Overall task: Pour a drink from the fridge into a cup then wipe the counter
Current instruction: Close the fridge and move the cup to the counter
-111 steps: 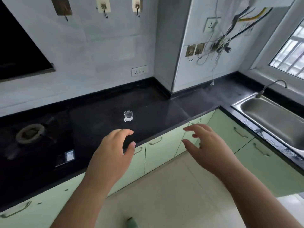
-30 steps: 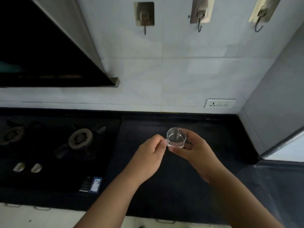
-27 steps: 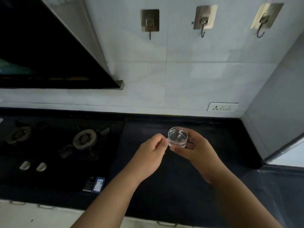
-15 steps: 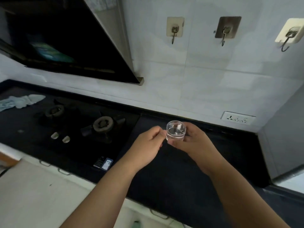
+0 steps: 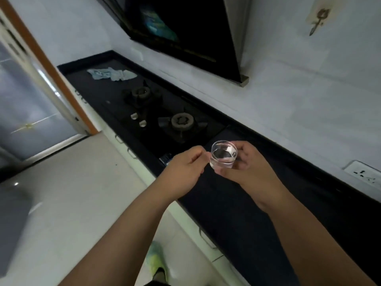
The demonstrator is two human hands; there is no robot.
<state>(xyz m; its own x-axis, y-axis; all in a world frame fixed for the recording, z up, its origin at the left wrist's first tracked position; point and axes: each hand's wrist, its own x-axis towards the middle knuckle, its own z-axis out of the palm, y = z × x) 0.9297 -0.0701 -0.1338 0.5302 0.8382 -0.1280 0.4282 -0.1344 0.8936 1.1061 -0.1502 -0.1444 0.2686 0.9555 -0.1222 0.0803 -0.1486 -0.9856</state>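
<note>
A small clear glass cup (image 5: 223,155) is held in the air above the front part of the black counter (image 5: 237,207). My right hand (image 5: 245,166) wraps it from the right and below. My left hand (image 5: 186,170) pinches the cup's left side with thumb and fingertips, where its handle would be. The cup looks empty. A pale blue-grey cloth (image 5: 112,73) lies crumpled at the far left end of the counter. No fridge or drink shows in the head view.
A two-burner gas hob (image 5: 162,112) is set into the counter left of my hands, under a black range hood (image 5: 185,32). A doorway with an orange frame (image 5: 47,67) stands at far left. Pale green cabinets run below. A wall socket (image 5: 365,174) sits right.
Both hands took the cup off the counter and still hold it. My view has swung left, bringing the hob, the cloth and the doorway into sight.
</note>
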